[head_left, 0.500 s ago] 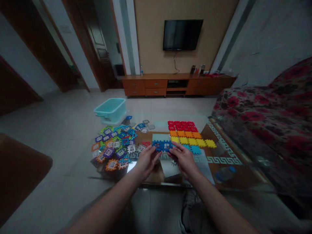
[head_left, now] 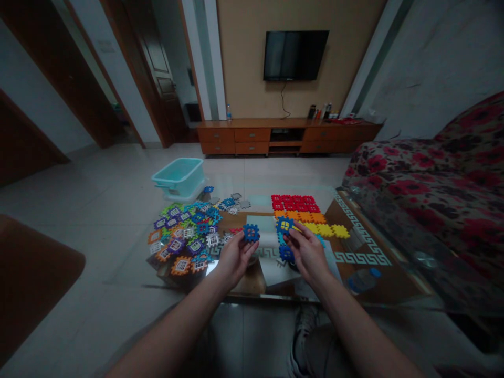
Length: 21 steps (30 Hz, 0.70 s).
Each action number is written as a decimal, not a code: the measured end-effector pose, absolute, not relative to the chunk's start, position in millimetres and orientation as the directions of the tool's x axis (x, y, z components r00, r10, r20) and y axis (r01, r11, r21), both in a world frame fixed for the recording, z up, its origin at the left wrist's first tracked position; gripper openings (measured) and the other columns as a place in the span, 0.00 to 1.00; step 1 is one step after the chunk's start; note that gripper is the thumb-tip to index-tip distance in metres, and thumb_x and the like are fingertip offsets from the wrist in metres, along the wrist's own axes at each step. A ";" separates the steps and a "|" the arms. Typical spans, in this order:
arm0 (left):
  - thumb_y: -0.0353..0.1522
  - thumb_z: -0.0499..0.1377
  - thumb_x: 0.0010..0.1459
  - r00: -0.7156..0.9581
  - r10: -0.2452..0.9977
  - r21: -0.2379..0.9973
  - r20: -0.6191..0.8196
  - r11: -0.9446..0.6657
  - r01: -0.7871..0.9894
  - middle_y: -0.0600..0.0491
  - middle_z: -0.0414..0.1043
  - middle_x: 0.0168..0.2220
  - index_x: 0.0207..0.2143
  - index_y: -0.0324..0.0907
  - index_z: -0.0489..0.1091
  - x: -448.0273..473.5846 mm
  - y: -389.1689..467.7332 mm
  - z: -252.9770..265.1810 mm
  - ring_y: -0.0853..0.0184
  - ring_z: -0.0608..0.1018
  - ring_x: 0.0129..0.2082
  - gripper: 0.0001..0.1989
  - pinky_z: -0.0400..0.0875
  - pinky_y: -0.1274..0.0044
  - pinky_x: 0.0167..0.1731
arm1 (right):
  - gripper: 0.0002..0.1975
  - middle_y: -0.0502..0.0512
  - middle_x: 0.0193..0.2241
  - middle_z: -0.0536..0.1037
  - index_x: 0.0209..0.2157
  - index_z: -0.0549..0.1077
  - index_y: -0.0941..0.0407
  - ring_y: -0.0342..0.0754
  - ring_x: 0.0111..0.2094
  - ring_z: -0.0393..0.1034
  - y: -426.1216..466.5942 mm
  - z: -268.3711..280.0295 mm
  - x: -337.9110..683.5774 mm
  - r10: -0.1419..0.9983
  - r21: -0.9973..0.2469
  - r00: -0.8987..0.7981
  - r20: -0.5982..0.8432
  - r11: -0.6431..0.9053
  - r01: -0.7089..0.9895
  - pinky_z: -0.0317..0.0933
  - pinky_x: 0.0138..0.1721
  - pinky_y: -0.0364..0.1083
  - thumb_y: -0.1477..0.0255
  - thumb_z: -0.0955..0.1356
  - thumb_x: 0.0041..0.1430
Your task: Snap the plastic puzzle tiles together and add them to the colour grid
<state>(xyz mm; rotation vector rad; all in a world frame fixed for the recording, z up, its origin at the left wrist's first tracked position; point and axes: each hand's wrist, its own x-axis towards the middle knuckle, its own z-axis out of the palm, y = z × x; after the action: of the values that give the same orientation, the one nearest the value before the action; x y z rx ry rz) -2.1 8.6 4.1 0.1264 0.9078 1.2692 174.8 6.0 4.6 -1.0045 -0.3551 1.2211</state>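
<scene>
- My left hand was clamped on a blue window tile, held above the glass desk.
- My right hand pinched a second blue tile, apart from the first.
- Mixed window tiles lay clustered at left.
- Beyond, I saw yellow tiles, orange tiles, then red tiles.
- Behind the cluster stood a turquoise bin.

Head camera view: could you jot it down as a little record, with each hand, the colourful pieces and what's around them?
Left hand: holds a blue window tile
Right hand: holds a second blue window tile, apart from the first
Mixed pile: many-coloured tiles, left side of the glass table
Colour groups, far to near: red tiles, orange tiles, yellow tiles, light blue tiles (partly hidden)
Behind the pile: turquoise tub
Far wall: television above a wooden cabinet
Right side: floral sofa
</scene>
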 end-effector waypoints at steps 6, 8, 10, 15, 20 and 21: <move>0.26 0.56 0.63 0.056 0.879 0.556 -0.473 0.347 -0.756 0.45 0.78 0.38 0.38 0.36 0.71 -2.8 6.9 7.4 0.65 0.81 0.38 0.05 0.78 0.71 0.44 | 0.21 0.47 0.28 0.79 0.40 0.77 0.53 0.41 0.29 0.73 7.6 9.5 186.7 0.870 -0.835 0.419 -0.259 0.016 -0.550 0.68 0.27 0.37 0.73 0.78 0.40; 0.26 0.57 0.62 0.121 0.883 0.547 -0.453 0.382 -0.745 0.44 0.78 0.39 0.38 0.35 0.72 -1.8 4.8 10.6 0.64 0.81 0.39 0.04 0.78 0.72 0.45 | 0.22 0.47 0.26 0.78 0.41 0.77 0.54 0.39 0.26 0.71 6.0 8.4 184.8 0.898 -0.851 0.345 -0.274 -0.060 -0.521 0.63 0.22 0.36 0.72 0.79 0.40; 0.26 0.58 0.61 0.195 0.882 0.527 -0.428 0.419 -0.739 0.42 0.77 0.42 0.38 0.35 0.73 -0.6 2.8 13.3 0.63 0.80 0.42 0.05 0.76 0.72 0.48 | 0.23 0.46 0.24 0.77 0.41 0.78 0.55 0.39 0.23 0.69 4.3 5.9 180.6 0.928 -0.861 0.244 -0.283 -0.134 -0.490 0.61 0.21 0.36 0.71 0.79 0.39; 0.27 0.61 0.59 0.300 0.863 0.512 -0.406 0.487 -0.708 0.44 0.77 0.43 0.40 0.36 0.74 -0.3 -0.3 13.7 0.65 0.79 0.43 0.06 0.73 0.75 0.50 | 0.25 0.50 0.25 0.79 0.42 0.78 0.56 0.41 0.24 0.70 1.3 -0.9 171.0 0.957 -0.886 0.080 -0.279 -0.224 -0.405 0.63 0.25 0.39 0.69 0.80 0.37; 0.27 0.67 0.53 0.333 0.879 0.595 -0.341 0.476 -0.648 0.47 0.78 0.43 0.42 0.37 0.76 -1.7 -3.2 11.7 0.67 0.79 0.42 0.12 0.72 0.77 0.49 | 0.22 0.53 0.28 0.81 0.37 0.79 0.56 0.43 0.27 0.72 0.1 -2.2 170.2 0.961 -0.913 0.083 -0.263 -0.220 -0.343 0.64 0.28 0.41 0.67 0.80 0.36; 0.27 0.67 0.52 0.352 0.882 0.615 -0.313 0.471 -0.633 0.47 0.78 0.44 0.43 0.37 0.76 -1.7 -4.0 11.9 0.67 0.79 0.42 0.14 0.71 0.77 0.49 | 0.22 0.53 0.30 0.81 0.37 0.80 0.56 0.43 0.28 0.72 -0.3 -2.0 170.3 0.964 -0.921 0.078 -0.255 -0.217 -0.324 0.64 0.29 0.41 0.66 0.80 0.37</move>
<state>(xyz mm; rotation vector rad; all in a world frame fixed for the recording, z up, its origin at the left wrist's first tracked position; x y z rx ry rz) -1.7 -4.0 11.9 0.4256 0.6746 1.0188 170.3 -0.3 -2.0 -1.1899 -0.7614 1.4244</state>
